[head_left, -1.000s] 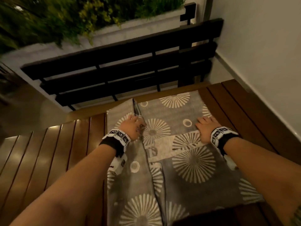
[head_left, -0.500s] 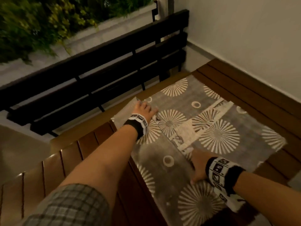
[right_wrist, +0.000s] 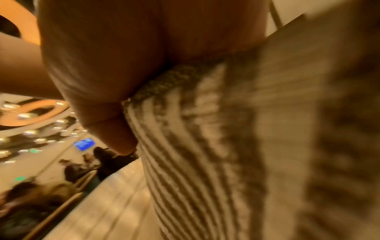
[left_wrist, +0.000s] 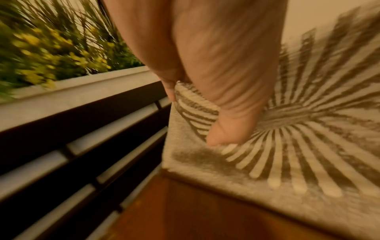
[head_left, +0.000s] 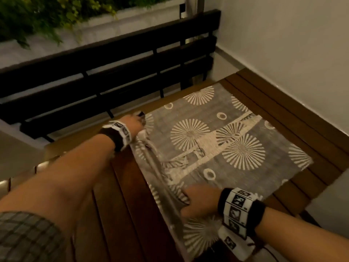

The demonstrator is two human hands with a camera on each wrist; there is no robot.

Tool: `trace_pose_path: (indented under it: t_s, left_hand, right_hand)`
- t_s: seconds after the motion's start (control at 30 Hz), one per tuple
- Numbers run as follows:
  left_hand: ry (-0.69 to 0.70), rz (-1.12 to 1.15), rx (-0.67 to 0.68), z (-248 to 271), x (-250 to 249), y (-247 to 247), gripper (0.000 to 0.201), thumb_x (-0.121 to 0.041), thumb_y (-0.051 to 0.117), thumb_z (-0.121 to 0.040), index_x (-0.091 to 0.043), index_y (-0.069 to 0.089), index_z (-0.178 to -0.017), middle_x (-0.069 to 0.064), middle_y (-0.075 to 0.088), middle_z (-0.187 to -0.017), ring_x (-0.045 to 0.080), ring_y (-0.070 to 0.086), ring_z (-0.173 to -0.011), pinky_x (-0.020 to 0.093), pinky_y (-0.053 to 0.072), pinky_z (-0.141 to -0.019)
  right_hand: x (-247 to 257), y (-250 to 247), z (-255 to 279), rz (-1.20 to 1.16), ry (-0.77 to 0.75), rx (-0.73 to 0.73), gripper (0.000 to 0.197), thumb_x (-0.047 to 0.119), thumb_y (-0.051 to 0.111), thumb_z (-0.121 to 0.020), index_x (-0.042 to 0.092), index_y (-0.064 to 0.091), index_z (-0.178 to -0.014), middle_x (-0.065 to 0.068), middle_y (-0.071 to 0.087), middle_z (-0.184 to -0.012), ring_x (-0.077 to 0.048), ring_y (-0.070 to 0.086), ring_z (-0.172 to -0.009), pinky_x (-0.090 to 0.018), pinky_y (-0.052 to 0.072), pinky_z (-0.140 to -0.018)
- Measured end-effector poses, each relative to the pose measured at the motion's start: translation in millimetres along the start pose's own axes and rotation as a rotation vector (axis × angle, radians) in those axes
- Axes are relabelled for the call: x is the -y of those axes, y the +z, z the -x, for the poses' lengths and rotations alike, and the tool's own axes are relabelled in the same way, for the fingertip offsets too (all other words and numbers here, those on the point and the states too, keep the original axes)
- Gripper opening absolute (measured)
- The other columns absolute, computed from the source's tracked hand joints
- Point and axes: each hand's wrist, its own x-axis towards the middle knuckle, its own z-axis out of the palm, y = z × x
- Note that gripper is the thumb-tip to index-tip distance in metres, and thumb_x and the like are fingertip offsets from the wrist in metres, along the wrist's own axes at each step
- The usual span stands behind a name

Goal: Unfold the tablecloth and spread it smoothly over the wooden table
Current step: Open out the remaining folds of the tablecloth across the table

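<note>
The left hand [head_left: 133,121] pinches a fold of the grey sunburst tablecloth [head_left: 226,140] at its far left corner; the right hand [head_left: 198,202] grips its bunched left edge nearer. The cloth lies half folded on the slatted wooden table [head_left: 120,195], by a dark bench [head_left: 113,72] and a white wall [head_left: 283,53].

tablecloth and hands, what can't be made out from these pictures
- Left hand fingertips: head view, hidden by gathered tablecloth; the left wrist view shows the thumb pinching a fold.
- Right hand fingers: head view, tucked under a fold; right wrist view too blurred.
- Tablecloth's near end: cut off by the head view's bottom edge.
- Wooden table under the cloth: covered.
</note>
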Motion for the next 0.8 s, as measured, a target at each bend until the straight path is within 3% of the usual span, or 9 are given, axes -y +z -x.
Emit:
trace_pose_path:
  t_s: [0.13,0.2,0.27,0.37,0.47,0.53,0.6,0.67,0.8]
  left_hand:
    - [-0.068,-0.06,0.06,81.3,45.8,34.3,0.031,-0.028,0.051,-0.094,-0.032,0.059,-0.124,0.001,0.054,-0.135,0.023,0.044,-0.129,0.034,0.034,-0.105]
    - [-0.132,-0.052,0.116,122.2,55.6,53.0,0.032,-0.03,0.048,-0.094,-0.034,0.058,-0.125,-0.001,0.056,-0.13,0.022,0.045,-0.126,0.033,0.032,-0.102]
    - [-0.179,0.014,0.206,160.4,53.8,75.8,0.036,-0.028,0.043,-0.097,-0.036,0.054,-0.13,0.0,0.055,-0.134,0.023,0.044,-0.127,0.034,0.033,-0.101]
    - [-0.312,0.24,0.279,203.0,29.6,109.2,0.043,-0.022,0.041,-0.099,-0.033,0.043,-0.14,0.007,0.05,-0.14,0.027,0.045,-0.128,0.038,0.039,-0.104]
    - [-0.423,0.622,0.184,219.3,-3.0,133.1,0.052,-0.028,0.051,-0.092,-0.025,0.042,-0.142,0.012,0.052,-0.137,0.031,0.049,-0.124,0.039,0.044,-0.1]
    - [-0.408,0.812,0.116,219.1,-27.2,137.6,0.056,-0.032,0.052,-0.091,-0.023,0.038,-0.145,0.009,0.046,-0.144,0.029,0.044,-0.129,0.039,0.041,-0.104]
    - [-0.338,0.903,0.071,214.6,-52.6,135.4,0.066,-0.039,0.055,-0.089,-0.023,0.03,-0.148,0.007,0.035,-0.152,0.028,0.036,-0.136,0.04,0.036,-0.109]
    - [-0.324,0.879,0.013,207.7,-72.0,131.1,0.078,-0.044,0.059,-0.086,-0.024,0.021,-0.15,0.007,0.024,-0.156,0.028,0.029,-0.141,0.046,0.034,-0.111]
    - [-0.474,0.809,-0.255,194.4,-75.6,118.1,0.085,-0.024,0.068,-0.077,-0.026,0.021,-0.147,0.008,0.021,-0.155,0.03,0.024,-0.142,0.049,0.036,-0.11]
  right_hand:
    - [54.4,28.4,-26.8,0.025,-0.149,0.151,0.027,0.027,0.06,-0.09,0.031,0.038,-0.075,0.007,0.044,-0.081,-0.012,0.047,-0.072,-0.023,0.036,-0.061]
    - [76.9,48.3,-44.6,0.066,-0.156,0.188,0.012,0.03,0.057,-0.091,0.024,0.047,-0.095,0.003,0.045,-0.095,-0.016,0.045,-0.085,-0.024,0.034,-0.066]
    - [95.1,68.2,-60.9,0.148,-0.146,0.2,0.036,0.033,0.054,-0.092,0.015,0.045,-0.122,-0.009,0.05,-0.112,-0.024,0.05,-0.1,-0.026,0.034,-0.073]
    - [117.7,101.7,-82.1,0.016,-0.063,0.271,0.049,0.027,0.056,-0.091,0.018,0.037,-0.135,-0.01,0.051,-0.118,-0.03,0.056,-0.1,-0.032,0.048,-0.064]
    - [127.1,136.5,-100.4,-0.234,0.047,0.444,0.049,0.016,0.055,-0.091,0.017,0.038,-0.137,-0.012,0.054,-0.116,-0.028,0.057,-0.094,-0.043,0.054,-0.075]
    - [130.3,144.4,-107.2,-0.183,0.024,0.502,0.041,0.015,0.052,-0.094,0.016,0.046,-0.134,-0.014,0.056,-0.126,-0.026,0.055,-0.096,-0.046,0.052,-0.084]
    - [130.0,137.0,-110.1,0.036,-0.116,0.417,0.032,0.016,0.05,-0.094,0.016,0.057,-0.125,-0.009,0.06,-0.127,-0.022,0.058,-0.099,-0.04,0.05,-0.089]
    - [123.9,119.5,-113.4,0.242,-0.233,0.199,0.026,0.018,0.051,-0.091,0.022,0.065,-0.112,-0.001,0.065,-0.117,-0.019,0.06,-0.101,-0.034,0.05,-0.089]
    - [91.2,70.3,-123.4,0.333,-0.257,-0.172,0.019,0.019,0.048,-0.087,0.018,0.067,-0.091,0.0,0.068,-0.092,-0.018,0.06,-0.082,-0.033,0.05,-0.076]
